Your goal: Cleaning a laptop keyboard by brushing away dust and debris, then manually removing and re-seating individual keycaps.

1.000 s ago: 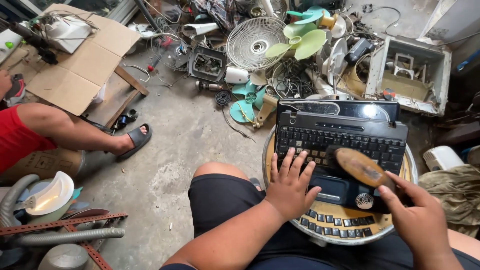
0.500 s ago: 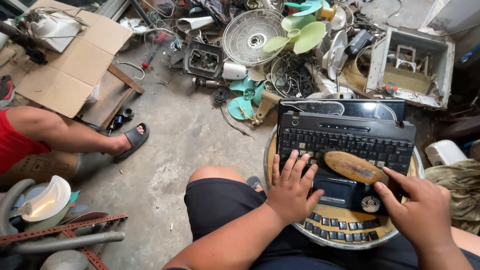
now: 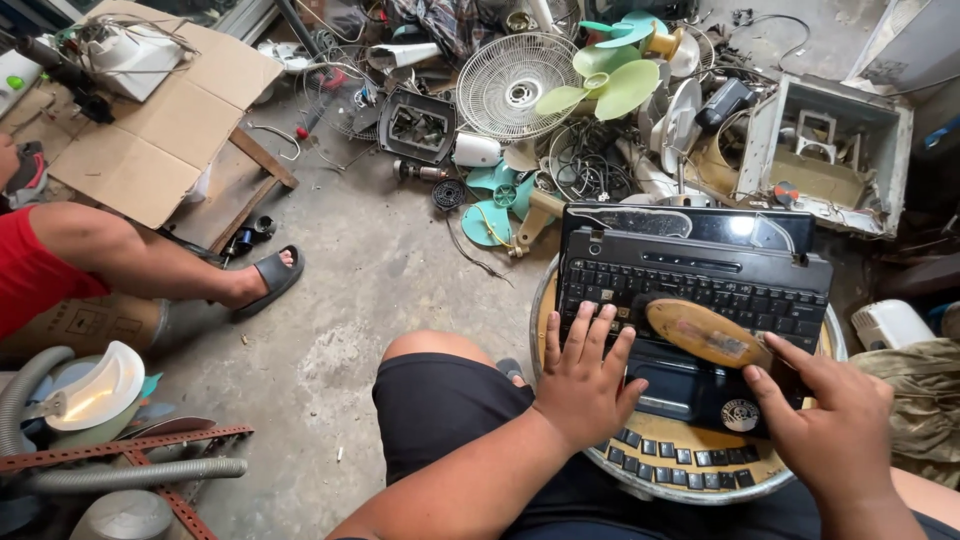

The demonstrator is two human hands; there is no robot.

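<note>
A black laptop base [image 3: 700, 275] with its keyboard lies on a round metal tray [image 3: 690, 480] in front of me. My left hand [image 3: 585, 375] rests flat on the laptop's lower left, fingers spread over the keys. My right hand [image 3: 835, 425] grips the handle of a wooden brush [image 3: 705, 332] that lies across the keyboard's right half. A second loose keyboard strip [image 3: 680, 460] sits in the tray under the laptop's front edge.
Scrap fan parts, a white fan grille [image 3: 517, 85], green blades [image 3: 610, 85] and a gutted white casing [image 3: 830, 150] pile up behind the tray. Another person's leg with a sandal [image 3: 265, 280] stretches in from the left, beside flattened cardboard [image 3: 160, 130]. A grey hose [image 3: 120, 475] lies at lower left.
The brush has slid slightly left and down across the keyboard with my right hand. My left hand stays pressed on the laptop. The view has shifted a little.
</note>
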